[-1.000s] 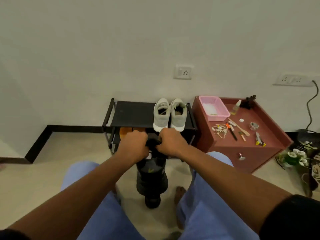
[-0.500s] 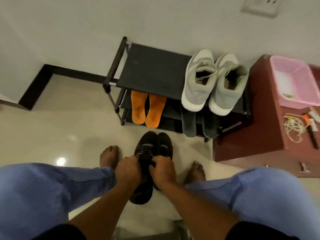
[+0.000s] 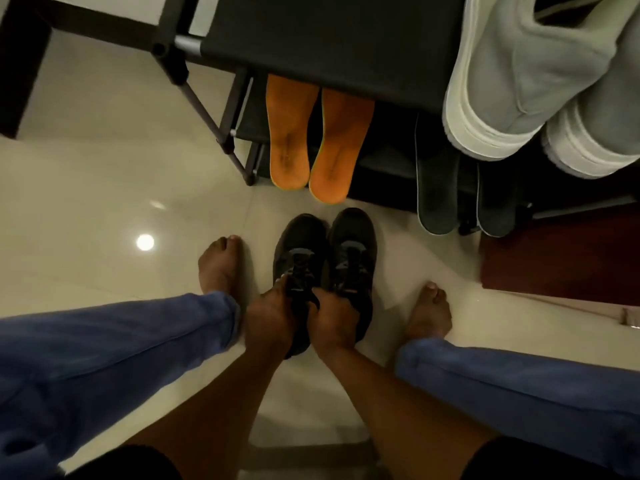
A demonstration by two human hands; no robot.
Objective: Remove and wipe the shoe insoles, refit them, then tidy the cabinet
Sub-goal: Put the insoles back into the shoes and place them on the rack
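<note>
Two black shoes stand side by side on the floor between my bare feet, the left black shoe [image 3: 300, 247] and the right black shoe [image 3: 353, 244]. My left hand [image 3: 268, 317] and my right hand [image 3: 334, 323] both grip the collar of the left black shoe from either side. Two orange insoles [image 3: 311, 147] lie on the lower shelf of the black shoe rack [image 3: 332, 39], toes toward me. Two dark grey insoles [image 3: 460, 195] lie to their right. A pair of grey sneakers [image 3: 526, 74] sits on the top shelf.
A dark red cabinet [image 3: 561, 258] stands at the right beside the rack. My knees in blue trousers frame the shoes left and right. Glossy tiled floor [image 3: 104, 188] stretches to the left of the rack.
The black shoes came down from in front of the rack to the floor between my feet. My view tipped down and closer; both hands kept their grip.
</note>
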